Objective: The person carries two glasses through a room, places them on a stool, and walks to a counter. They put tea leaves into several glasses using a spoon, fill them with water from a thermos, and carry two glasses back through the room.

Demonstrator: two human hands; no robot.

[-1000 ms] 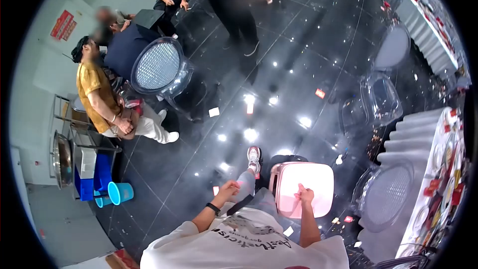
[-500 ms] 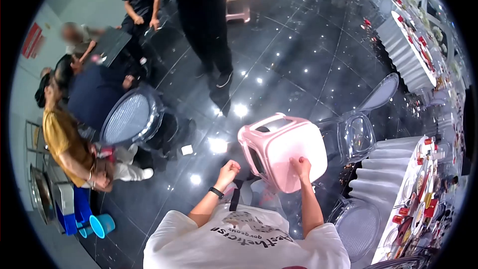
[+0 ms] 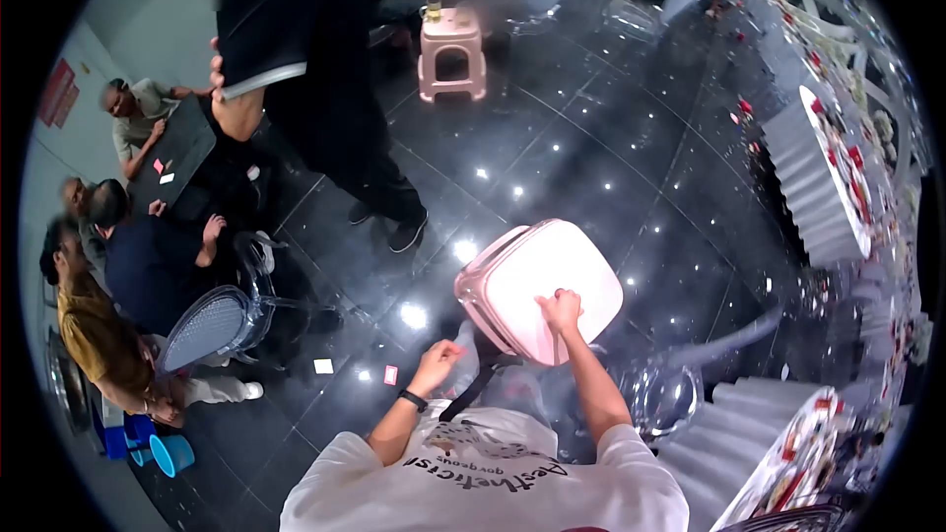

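Right hand [image 3: 560,310] grips the pink plastic stool [image 3: 537,288] by the near edge of its seat, fingers curled over the rim — stool is off the floor, tilted, seat face toward the camera, carried in front of the torso. Left hand [image 3: 435,366] is free, loosely curled, holding nothing, a black band on its wrist. Judging by this, the lift is done and the stool is mid-carry; setting it down on the floor is what's left.

Dark glossy tile floor [image 3: 552,167] underneath, scraps of paper scattered on it. A clear plastic chair [image 3: 658,396] sits just beside the right arm, with a white-draped table [image 3: 759,433] beyond it. Further ahead a second pink stool [image 3: 451,49] stands upright, a cup on top. A standing person in dark clothes [image 3: 296,69] is near, ahead to the left; seated people around a small table [image 3: 177,153] are at far left — well apart from the hands.
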